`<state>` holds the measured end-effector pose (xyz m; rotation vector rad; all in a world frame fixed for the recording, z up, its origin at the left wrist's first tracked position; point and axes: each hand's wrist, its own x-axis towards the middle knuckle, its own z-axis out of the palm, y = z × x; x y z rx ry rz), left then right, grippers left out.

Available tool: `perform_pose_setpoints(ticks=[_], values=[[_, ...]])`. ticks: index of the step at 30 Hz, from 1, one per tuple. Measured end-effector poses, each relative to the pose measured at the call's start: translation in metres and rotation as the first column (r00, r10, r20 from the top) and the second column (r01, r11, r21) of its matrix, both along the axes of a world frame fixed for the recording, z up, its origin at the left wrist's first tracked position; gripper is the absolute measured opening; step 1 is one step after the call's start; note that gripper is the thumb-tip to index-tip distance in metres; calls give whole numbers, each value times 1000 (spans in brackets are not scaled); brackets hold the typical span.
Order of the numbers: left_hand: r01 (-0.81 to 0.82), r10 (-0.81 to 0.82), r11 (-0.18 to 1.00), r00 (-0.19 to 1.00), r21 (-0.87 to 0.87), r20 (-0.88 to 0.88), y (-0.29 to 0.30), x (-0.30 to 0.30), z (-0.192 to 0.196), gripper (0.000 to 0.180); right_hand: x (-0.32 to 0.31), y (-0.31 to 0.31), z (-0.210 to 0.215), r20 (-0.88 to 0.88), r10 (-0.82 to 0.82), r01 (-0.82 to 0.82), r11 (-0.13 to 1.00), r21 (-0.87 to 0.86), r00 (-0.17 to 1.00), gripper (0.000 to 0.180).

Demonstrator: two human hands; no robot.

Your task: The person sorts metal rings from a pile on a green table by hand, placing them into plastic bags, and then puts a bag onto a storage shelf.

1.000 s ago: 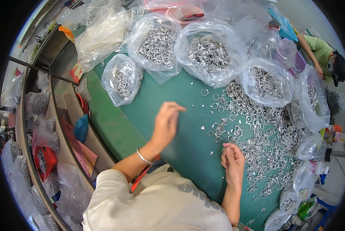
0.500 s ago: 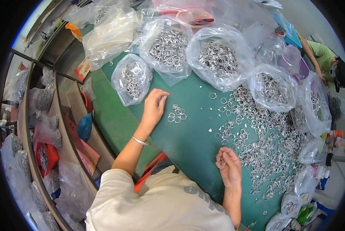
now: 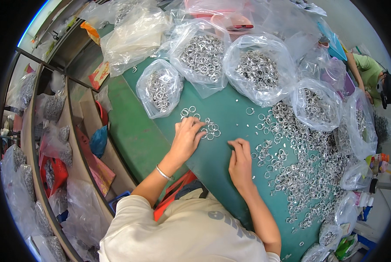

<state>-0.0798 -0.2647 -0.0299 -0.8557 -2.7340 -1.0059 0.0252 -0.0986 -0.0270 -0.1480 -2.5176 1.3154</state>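
Head view: your right hand has swung off the edge of the big heap of rings and over the counter toward your left hand; half a second ago it sat by the heap with a ring at its fingertips. Its fingers are bent now, nothing showing at the tips; cannot tell if a ring is hidden inside. Left fingers curl down at a small patch of rings, partly covered; cannot tell whether they grip one. That patch shows just past your left fingertips, where only the other patch was visible. Both lie near each other, below the smallest bag, well apart from the heap. Reads as progress: more rings in sight on the separate side, both hands now closer to them, most rings still in the heap.
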Motion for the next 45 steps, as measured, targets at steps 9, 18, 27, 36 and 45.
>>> perform_pose_setpoints(ticks=[9, 18, 27, 36, 45], values=[[46, -55, 990, 996, 130, 64, 2, 6, 6, 18, 1, 9, 12, -8, 34, -33, 999, 25, 999, 28], [182, -311, 892, 911, 415, 270, 20, 20, 35, 25, 8, 6, 10, 285, 125, 169, 564, -808, 950, 15], [112, -109, 988, 993, -107, 39, 16, -31, 10, 15, 31, 20, 19, 233, 197, 193, 203, -960, 952, 19], [495, -539, 840, 803, 221, 252, 45, 49, 41, 16, 46, 17, 11, 263, 139, 269, -22, -963, 955, 21], [193, -193, 981, 978, 3, 81, 26, 25, -8, 29, 57, 27, 16, 327, -28, 325, 225, -919, 945, 11]])
